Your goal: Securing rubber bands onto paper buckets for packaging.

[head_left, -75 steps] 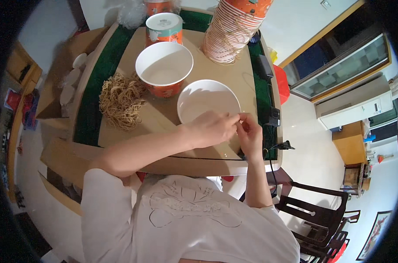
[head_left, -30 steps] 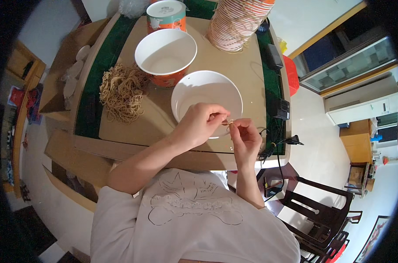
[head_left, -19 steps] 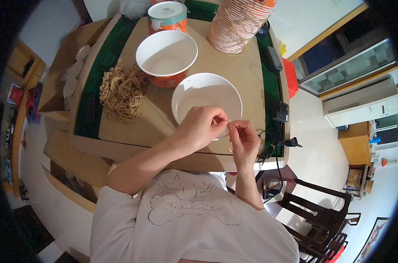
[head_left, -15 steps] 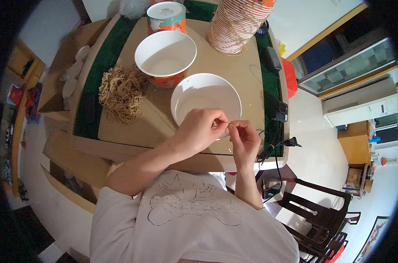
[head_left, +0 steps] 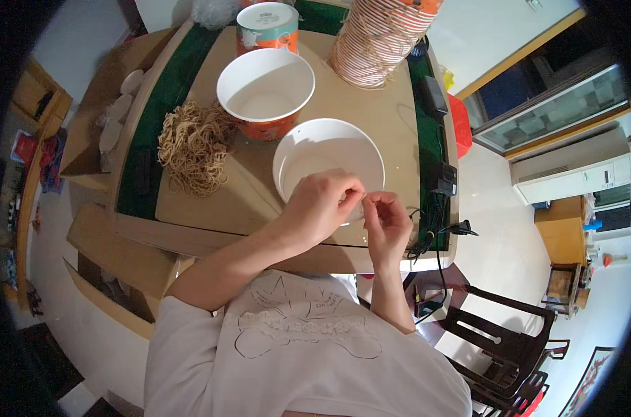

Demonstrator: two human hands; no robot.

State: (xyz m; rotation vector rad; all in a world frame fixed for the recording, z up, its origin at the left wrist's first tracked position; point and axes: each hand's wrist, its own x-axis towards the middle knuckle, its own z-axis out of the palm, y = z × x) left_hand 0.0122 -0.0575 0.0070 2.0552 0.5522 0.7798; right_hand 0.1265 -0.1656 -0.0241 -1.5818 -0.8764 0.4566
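Both hands meet over the near rim of a white-lined paper tub point(head_left: 329, 136). Thumb and fingers are pinched together on my left hand point(head_left: 320, 206), its tips touching or almost touching those of my right hand point(head_left: 389, 221), which is pinched as well. Whatever lies between the fingertips is too small to make out. A small dark spot shows near the tub's upper left rim. Just beyond stands a second tub point(head_left: 274, 129), upright, orange outside and white inside. Left of it lies a tangled heap of tan twine or cord loops point(head_left: 194, 149).
An upturned green-and-orange tub point(head_left: 267, 38) stands farther back. At the back right leans a tall stack of nested tubs point(head_left: 378, 45) with tan strands hanging on it. Black cables and an adapter point(head_left: 443, 178) lie along the table's right edge. Cardboard boxes point(head_left: 110, 243) sit at the left.
My hands stay pinched together at the same place over the tub's rim, with only a tiny shift of the fingers. The whole view has moved slightly.
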